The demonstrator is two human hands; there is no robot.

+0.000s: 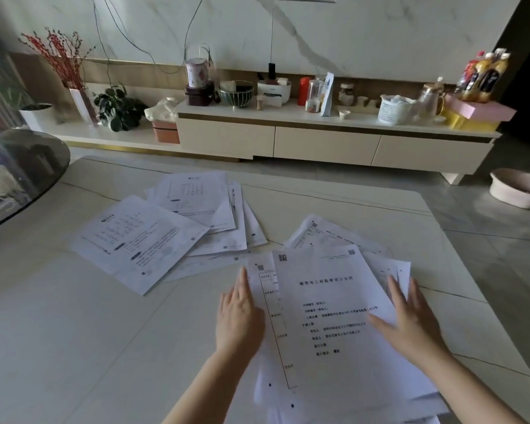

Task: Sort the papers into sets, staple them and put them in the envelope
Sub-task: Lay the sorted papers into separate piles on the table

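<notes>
While both hands lie flat-fingered, no grip, the printed papers sprawl askew.

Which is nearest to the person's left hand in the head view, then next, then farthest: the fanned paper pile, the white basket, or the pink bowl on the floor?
From the left hand:
1. Fanned paper pile, on the table, left of centre.
2. Pink bowl, on the floor, right.
3. White basket, on the far cabinet.
</notes>
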